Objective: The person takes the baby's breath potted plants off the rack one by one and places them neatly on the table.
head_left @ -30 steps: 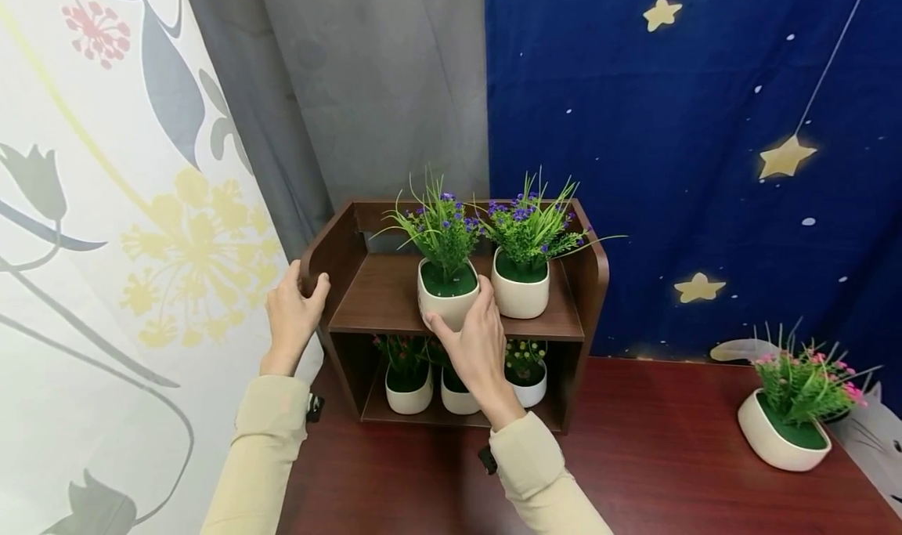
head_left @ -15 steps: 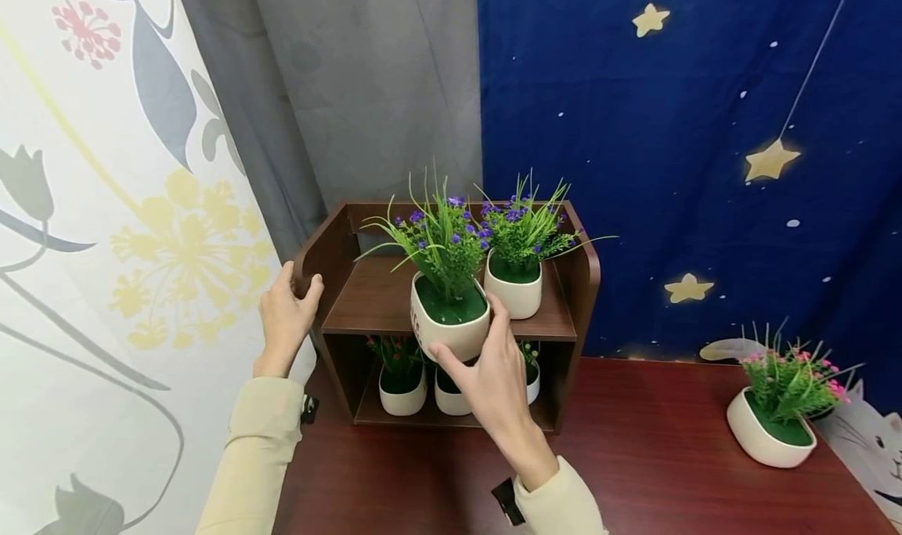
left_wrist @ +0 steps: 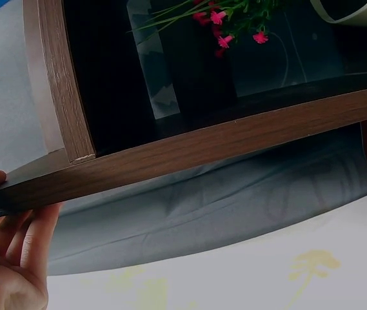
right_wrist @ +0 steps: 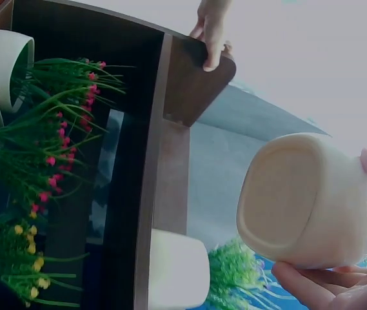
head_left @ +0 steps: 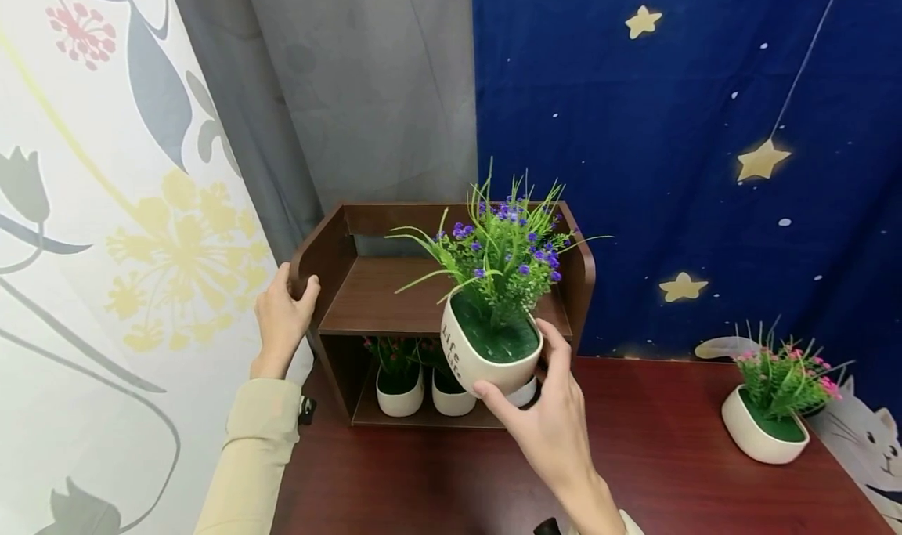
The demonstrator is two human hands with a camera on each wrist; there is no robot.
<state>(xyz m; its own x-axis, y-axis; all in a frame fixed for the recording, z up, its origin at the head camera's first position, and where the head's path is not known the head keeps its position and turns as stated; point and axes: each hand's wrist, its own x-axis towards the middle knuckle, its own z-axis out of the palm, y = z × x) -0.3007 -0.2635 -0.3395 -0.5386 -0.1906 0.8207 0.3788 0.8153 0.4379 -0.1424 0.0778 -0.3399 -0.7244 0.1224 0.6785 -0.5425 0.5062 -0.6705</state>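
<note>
My right hand (head_left: 560, 417) holds a potted plant (head_left: 489, 363) with purple flowers, thumb and fingers spread round its cream pot. The pot is tilted, lettering on its left side, and hangs in front of the shelf's upper board. Its flat underside shows in the right wrist view, clear of the board. My left hand (head_left: 282, 316) grips the upper left side panel of the brown wooden shelf (head_left: 384, 292); in the left wrist view the thumb and fingers (left_wrist: 38, 242) lie on opposite faces of that panel. A second pot (right_wrist: 180, 268) of purple flowers stands on the upper board, mostly hidden in the head view.
Below, the shelf's lower compartment holds pots with pink flowers (head_left: 399, 394) and one with yellow flowers (right_wrist: 31, 258). Another pink-flowered pot (head_left: 764, 433) sits far right on the dark red table (head_left: 655, 449). Curtains (head_left: 380, 88) hang close behind the shelf.
My right hand has lifted the purple-flowered plant off the upper board and brought it forward and right, tilting it. The left hand keeps its hold on the side panel.
</note>
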